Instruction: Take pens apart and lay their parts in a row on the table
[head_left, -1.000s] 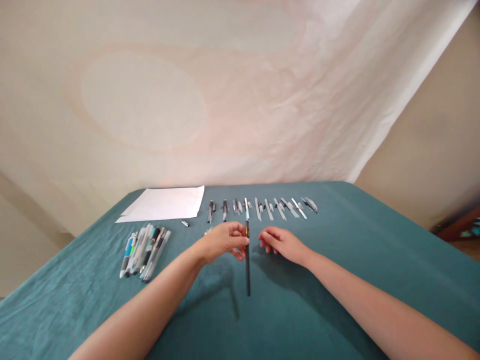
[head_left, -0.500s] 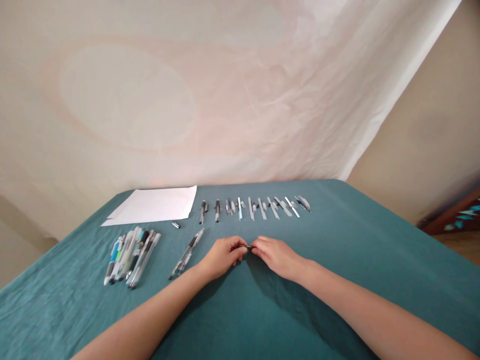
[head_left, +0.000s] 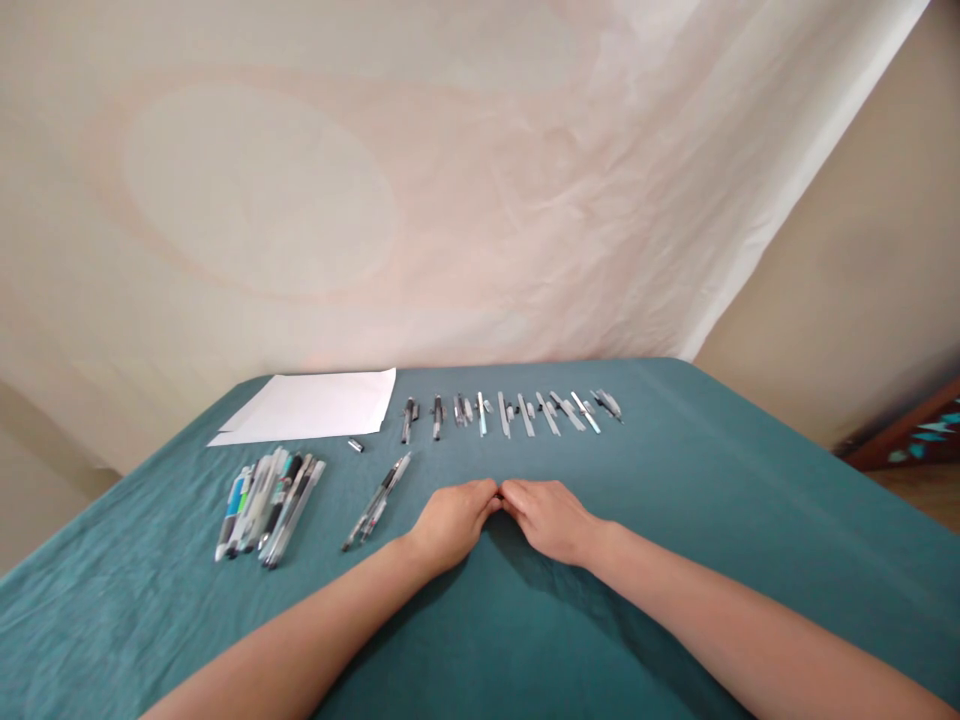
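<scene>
In the middle of the green cloth, my left hand [head_left: 456, 522] and my right hand [head_left: 553, 518] meet with their fingertips touching. Both are closed in a pinch around a slim dark pen, which their fingers now hide almost wholly. Left of my left hand lie a few clear-barrelled pens with black parts [head_left: 376, 502], side by side at a slant. A small loose pen cap [head_left: 355, 445] rests farther back. Beyond my hands stretches a row of pens taken apart [head_left: 525, 414], barrels beside their small pieces.
At the left lies a bunch of several pens [head_left: 271, 508], some blue, green and black. White paper sheets [head_left: 311, 405] cover the back left corner of the table [head_left: 720, 480]. A pale hanging cloth [head_left: 480, 200] closes off the back.
My fingertips have come together and turned inward over the dark pen, which showed between them before. The view has shifted slightly; the pens and paper lie as they were.
</scene>
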